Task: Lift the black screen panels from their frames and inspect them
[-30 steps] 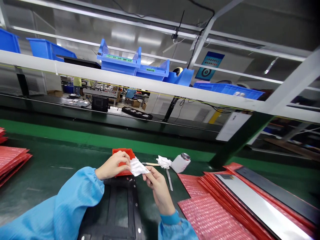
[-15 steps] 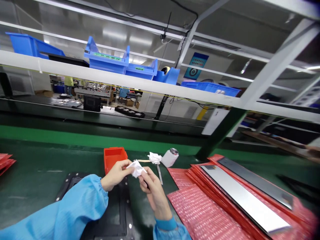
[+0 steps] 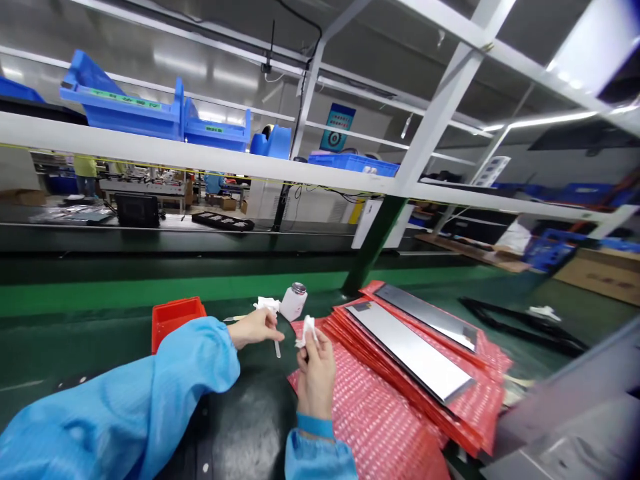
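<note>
My right hand [image 3: 316, 363] pinches a crumpled white wipe [image 3: 306, 331] in front of the red bubble-wrap sheets. My left hand [image 3: 256, 328] is apart from it, fingers loosely bent, with nothing visible in them. Just under those fingers lies a thin, flat metal tool [image 3: 277, 349], its upper part hidden by the hand. Another crumpled white wipe [image 3: 267, 304] lies behind my left hand, beside the end of a pale stick [image 3: 234, 319]. A white bottle with a metal cap [image 3: 294, 301] stands to its right.
A red bin [image 3: 175, 320] is left of my hands. Flat panels [image 3: 407, 343] lie on stacked red bubble-wrap [image 3: 380, 413] at right. A black frame [image 3: 520, 325] lies farther right. Blue bins [image 3: 125, 110] line the shelf above; a green post [image 3: 377, 240] rises behind the bottle.
The view has turned to the right. My left hand has let go of the wipe and moved away from it, over the flat metal tool; my right hand keeps the wipe.
</note>
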Demonstrator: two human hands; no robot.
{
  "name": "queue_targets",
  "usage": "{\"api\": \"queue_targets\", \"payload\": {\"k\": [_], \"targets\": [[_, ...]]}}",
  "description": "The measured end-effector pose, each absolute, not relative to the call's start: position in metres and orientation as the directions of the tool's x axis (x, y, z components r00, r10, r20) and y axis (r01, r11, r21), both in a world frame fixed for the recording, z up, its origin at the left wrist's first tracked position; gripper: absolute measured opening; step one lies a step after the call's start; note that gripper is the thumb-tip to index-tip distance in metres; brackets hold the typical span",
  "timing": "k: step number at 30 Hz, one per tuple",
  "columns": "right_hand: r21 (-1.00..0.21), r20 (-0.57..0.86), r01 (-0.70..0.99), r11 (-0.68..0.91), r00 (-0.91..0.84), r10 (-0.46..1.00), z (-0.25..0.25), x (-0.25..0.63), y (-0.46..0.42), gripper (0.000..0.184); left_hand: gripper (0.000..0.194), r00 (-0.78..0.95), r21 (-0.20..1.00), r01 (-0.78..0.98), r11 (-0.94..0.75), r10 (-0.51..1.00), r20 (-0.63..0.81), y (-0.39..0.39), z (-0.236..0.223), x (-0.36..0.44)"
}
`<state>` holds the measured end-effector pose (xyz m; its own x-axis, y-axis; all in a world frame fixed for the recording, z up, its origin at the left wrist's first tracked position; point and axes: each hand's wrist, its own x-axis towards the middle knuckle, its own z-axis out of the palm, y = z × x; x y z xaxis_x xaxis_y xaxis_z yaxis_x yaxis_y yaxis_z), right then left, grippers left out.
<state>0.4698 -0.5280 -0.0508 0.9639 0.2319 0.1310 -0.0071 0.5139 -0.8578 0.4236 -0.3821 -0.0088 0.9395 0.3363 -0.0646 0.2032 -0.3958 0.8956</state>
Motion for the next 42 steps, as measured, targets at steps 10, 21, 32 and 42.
{"api": "queue_targets", "payload": {"k": [10,21,32,42], "targets": [[-0.868,0.040,0.075,0.491,0.996,-0.083,-0.090,0.515,-0.529,0.029,0.065,0.755,0.588,0.381,-0.714,0.607,0.247,-0.387,-0.023,0.525],[-0.888,0.135,0.154,0.433,0.988,-0.073,-0.088,0.510,-0.525,0.038,0.041,0.762,0.412,0.345,-0.843,0.508,0.402,-0.400,-0.011,0.531],[-0.855,0.173,0.013,0.518,0.950,0.261,-0.025,0.446,-0.467,0.034,0.041,0.831,0.016,0.222,-0.975,0.198,0.521,-0.318,0.080,0.389],[-0.798,0.026,-0.375,0.471,0.760,0.650,0.001,0.371,-0.367,0.013,0.030,0.857,-0.285,0.329,-0.900,0.158,0.490,-0.284,0.106,0.265]]}}
